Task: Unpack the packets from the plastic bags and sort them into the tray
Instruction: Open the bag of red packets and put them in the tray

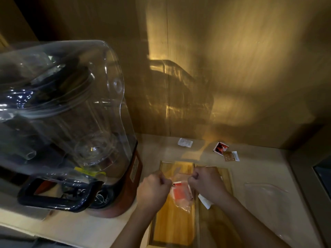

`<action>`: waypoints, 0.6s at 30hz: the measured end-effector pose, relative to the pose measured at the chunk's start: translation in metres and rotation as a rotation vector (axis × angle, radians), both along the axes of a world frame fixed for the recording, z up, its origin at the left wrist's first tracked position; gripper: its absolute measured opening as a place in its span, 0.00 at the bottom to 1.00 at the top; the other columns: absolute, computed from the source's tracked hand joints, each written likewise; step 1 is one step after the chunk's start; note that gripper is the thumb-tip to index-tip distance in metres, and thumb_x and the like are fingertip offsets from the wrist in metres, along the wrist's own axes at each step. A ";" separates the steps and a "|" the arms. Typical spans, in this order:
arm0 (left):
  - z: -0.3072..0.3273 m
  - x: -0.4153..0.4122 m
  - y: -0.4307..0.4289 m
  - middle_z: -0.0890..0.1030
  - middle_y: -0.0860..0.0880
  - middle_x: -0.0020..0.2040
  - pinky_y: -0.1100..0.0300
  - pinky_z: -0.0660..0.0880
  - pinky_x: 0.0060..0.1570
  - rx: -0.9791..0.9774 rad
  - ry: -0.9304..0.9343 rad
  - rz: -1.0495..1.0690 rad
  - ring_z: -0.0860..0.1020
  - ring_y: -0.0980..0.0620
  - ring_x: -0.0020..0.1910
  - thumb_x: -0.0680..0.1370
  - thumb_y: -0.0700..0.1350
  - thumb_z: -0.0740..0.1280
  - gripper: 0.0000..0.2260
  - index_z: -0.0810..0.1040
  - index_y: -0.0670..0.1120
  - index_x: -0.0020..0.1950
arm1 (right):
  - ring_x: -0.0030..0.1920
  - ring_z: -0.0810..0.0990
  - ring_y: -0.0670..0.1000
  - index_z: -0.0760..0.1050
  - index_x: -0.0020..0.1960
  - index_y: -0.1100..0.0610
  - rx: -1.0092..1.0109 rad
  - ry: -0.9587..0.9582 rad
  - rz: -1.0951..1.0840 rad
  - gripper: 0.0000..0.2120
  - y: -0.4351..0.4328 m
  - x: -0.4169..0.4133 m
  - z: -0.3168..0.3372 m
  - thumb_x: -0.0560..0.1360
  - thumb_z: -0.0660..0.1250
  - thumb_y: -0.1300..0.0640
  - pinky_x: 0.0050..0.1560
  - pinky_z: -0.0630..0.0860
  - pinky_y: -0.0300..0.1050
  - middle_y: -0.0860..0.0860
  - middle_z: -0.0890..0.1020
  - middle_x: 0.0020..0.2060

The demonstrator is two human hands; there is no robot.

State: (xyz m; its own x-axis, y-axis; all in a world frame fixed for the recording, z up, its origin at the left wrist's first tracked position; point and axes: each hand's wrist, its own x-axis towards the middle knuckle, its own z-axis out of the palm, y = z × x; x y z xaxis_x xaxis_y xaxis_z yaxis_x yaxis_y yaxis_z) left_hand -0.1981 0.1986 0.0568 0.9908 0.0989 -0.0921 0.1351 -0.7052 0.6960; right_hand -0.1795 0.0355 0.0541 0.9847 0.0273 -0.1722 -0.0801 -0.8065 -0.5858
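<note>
Warm yellow light washes the wood-panelled wall at the back of this corner, and the pale countertop below it carries everything else. At my left stands a big blender under a clear sound hood, dark handle toward me, red-brown base behind it.

Straight in front of me a wooden tray lies on the counter, split lengthwise by a divider into two long compartments. I hold a small clear plastic bag above the left compartment. My left hand is closed in a pinch on the bag's upper left edge, and my right hand is curled tight on its upper right edge, so the bag hangs between my fists. Inside it sits an orange-red packet, blurred through the film.

A white packet pokes out from beneath my right wrist, over the tray's right compartment; I cannot tell whether it rests flat.

Farther back on the counter, near the wall, lie three loose packets: a white printed packet, a red-and-black packet, and a brown packet touching that one's corner. An empty clear bag lies crumpled on the counter to the right of the tray.
</note>
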 end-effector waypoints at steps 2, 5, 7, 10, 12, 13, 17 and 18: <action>0.005 -0.002 0.007 0.79 0.46 0.35 0.52 0.75 0.39 0.092 -0.041 0.041 0.79 0.44 0.38 0.72 0.47 0.64 0.09 0.72 0.46 0.34 | 0.28 0.71 0.50 0.67 0.27 0.54 -0.008 0.007 -0.074 0.14 -0.009 -0.001 0.001 0.69 0.64 0.55 0.31 0.65 0.44 0.51 0.73 0.25; 0.009 -0.006 0.013 0.78 0.46 0.36 0.53 0.74 0.38 0.117 -0.071 0.069 0.78 0.44 0.38 0.74 0.46 0.63 0.08 0.73 0.44 0.37 | 0.27 0.71 0.50 0.72 0.29 0.58 0.002 -0.001 -0.127 0.12 -0.012 -0.002 0.002 0.69 0.65 0.55 0.30 0.66 0.43 0.51 0.73 0.24; 0.010 -0.008 0.011 0.79 0.45 0.38 0.52 0.74 0.39 0.128 -0.089 0.073 0.79 0.43 0.39 0.75 0.46 0.61 0.07 0.73 0.44 0.40 | 0.27 0.70 0.49 0.70 0.28 0.56 -0.048 0.007 -0.097 0.13 -0.009 -0.005 0.002 0.69 0.65 0.54 0.29 0.64 0.43 0.49 0.72 0.24; 0.007 -0.011 0.011 0.81 0.43 0.46 0.52 0.77 0.44 0.069 -0.064 0.122 0.80 0.41 0.45 0.77 0.51 0.60 0.09 0.71 0.46 0.50 | 0.26 0.68 0.48 0.67 0.26 0.56 0.079 0.052 -0.115 0.15 -0.006 -0.007 0.001 0.68 0.66 0.55 0.31 0.63 0.43 0.51 0.70 0.23; 0.006 -0.016 0.012 0.82 0.44 0.46 0.49 0.79 0.45 0.003 -0.019 0.109 0.82 0.42 0.43 0.75 0.61 0.58 0.17 0.65 0.50 0.55 | 0.27 0.68 0.50 0.67 0.25 0.56 0.224 0.079 -0.162 0.14 -0.006 -0.007 0.001 0.67 0.67 0.58 0.33 0.63 0.44 0.54 0.70 0.24; 0.005 -0.020 0.011 0.83 0.44 0.43 0.48 0.80 0.43 -0.012 -0.003 0.083 0.82 0.44 0.40 0.73 0.66 0.57 0.21 0.63 0.53 0.55 | 0.28 0.69 0.51 0.67 0.25 0.57 0.268 0.081 -0.175 0.15 -0.005 -0.007 0.000 0.67 0.67 0.59 0.34 0.64 0.44 0.56 0.70 0.25; 0.004 -0.039 -0.008 0.83 0.48 0.43 0.50 0.80 0.41 0.065 0.037 -0.090 0.82 0.46 0.42 0.68 0.71 0.59 0.23 0.63 0.58 0.54 | 0.27 0.70 0.52 0.69 0.24 0.58 0.311 0.088 -0.154 0.14 0.001 -0.008 -0.001 0.67 0.67 0.60 0.34 0.66 0.44 0.56 0.71 0.23; 0.002 -0.043 -0.014 0.82 0.50 0.48 0.52 0.78 0.42 0.130 0.040 -0.139 0.81 0.46 0.46 0.68 0.70 0.60 0.24 0.64 0.58 0.57 | 0.26 0.70 0.51 0.69 0.24 0.57 0.316 0.114 -0.140 0.14 0.002 -0.007 -0.001 0.67 0.66 0.60 0.33 0.67 0.44 0.55 0.71 0.22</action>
State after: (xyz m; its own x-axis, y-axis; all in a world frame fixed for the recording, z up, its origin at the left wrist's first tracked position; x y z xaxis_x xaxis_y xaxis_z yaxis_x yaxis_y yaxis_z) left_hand -0.2412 0.1848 0.0584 0.9916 -0.0249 -0.1271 0.0560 -0.8024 0.5942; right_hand -0.1866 0.0371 0.0533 0.9575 -0.0373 -0.2859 -0.2565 -0.5631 -0.7855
